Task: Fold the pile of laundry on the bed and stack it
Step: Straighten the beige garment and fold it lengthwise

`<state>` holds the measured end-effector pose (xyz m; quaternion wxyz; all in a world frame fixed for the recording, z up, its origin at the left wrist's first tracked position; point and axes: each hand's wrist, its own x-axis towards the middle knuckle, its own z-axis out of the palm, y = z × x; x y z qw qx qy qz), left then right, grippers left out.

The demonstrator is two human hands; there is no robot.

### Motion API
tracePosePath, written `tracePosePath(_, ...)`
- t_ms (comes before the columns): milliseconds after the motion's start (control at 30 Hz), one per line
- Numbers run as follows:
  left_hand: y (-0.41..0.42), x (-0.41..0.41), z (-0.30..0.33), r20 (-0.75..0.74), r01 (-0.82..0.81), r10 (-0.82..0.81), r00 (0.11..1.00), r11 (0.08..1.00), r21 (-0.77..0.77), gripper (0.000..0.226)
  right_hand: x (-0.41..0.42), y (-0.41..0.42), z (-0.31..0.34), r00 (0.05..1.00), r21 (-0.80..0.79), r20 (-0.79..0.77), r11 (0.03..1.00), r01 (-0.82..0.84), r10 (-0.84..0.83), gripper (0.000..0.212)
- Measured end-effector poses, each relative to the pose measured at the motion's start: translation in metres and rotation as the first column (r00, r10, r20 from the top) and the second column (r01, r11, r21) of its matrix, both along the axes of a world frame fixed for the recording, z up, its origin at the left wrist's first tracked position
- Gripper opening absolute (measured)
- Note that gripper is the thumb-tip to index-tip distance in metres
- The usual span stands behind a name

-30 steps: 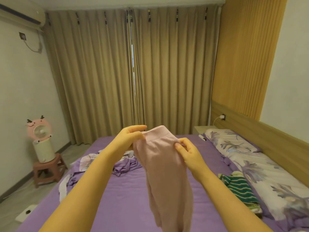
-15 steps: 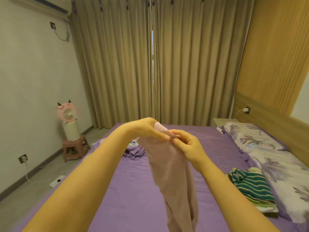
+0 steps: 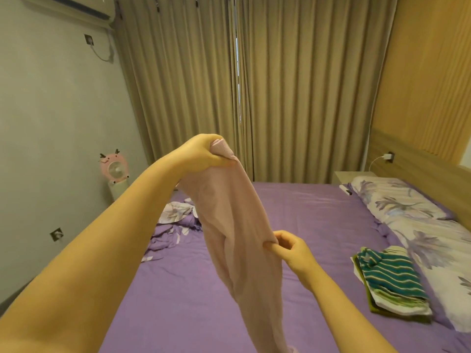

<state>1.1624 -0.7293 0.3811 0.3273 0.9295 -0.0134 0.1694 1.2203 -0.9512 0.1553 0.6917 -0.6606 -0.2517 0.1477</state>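
Observation:
A pale pink pair of trousers (image 3: 239, 240) hangs in the air over the purple bed (image 3: 318, 225). My left hand (image 3: 201, 154) is raised and grips the ribbed waistband, bunched together. My right hand (image 3: 290, 248) is lower and pinches the fabric at the trousers' right edge, about at the crotch. The legs dangle down past the frame's bottom edge. A stack of folded clothes (image 3: 390, 281) with a green-striped piece on top lies at the right, beside the pillows. A rumpled heap of purple and floral laundry (image 3: 175, 220) sits on the bed's far left, partly hidden by my left arm.
Floral pillows (image 3: 413, 220) line the wooden headboard on the right. A nightstand (image 3: 354, 177) stands at the far corner. A pink fan (image 3: 116, 169) stands by the left wall. Closed curtains (image 3: 254, 85) fill the back wall.
Both hands were pinching the waistband together. Now my left hand holds it alone and has risen, while my right hand has slid down the trousers' side to about the crotch.

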Motion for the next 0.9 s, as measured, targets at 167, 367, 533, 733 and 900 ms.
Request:
tracePosePath(167, 0.01, -0.005, -0.002, 0.079, -0.06, 0.066, 0.995, 0.996, -0.073, 0.012, -0.011, 0.008, -0.02, 0.991, 0.001, -0.066, 0.993, -0.115, 0.114, 0.026)
tracePosePath(367, 0.017, -0.011, -0.004, 0.09, -0.095, 0.104, 0.991, 0.991, -0.097, 0.018, -0.026, 0.036, -0.026, 0.999, 0.05, -0.025, 0.998, -0.042, 0.043, 0.021)
tracePosePath(533, 0.046, -0.023, -0.008, 0.076, -0.195, 0.2, 0.977, 0.978, -0.071, 0.022, -0.028, 0.042, -0.018, 1.0, 0.127, 0.01, 0.992, -0.003, 0.001, 0.007)
tracePosePath(733, 0.081, -0.042, -0.024, 0.058, -0.268, 0.278, 0.959, 0.953, -0.139, 0.011, -0.028, 0.062, -0.004, 0.988, -0.013, 0.153, 1.0, 0.003, -0.001, 0.013)
tracePosePath(900, 0.092, -0.052, -0.021, 0.061, -0.275, 0.284, 0.957, 0.953, -0.129, 0.009, -0.043, 0.108, -0.012, 0.998, -0.055, 0.039, 0.998, 0.044, -0.042, 0.03)
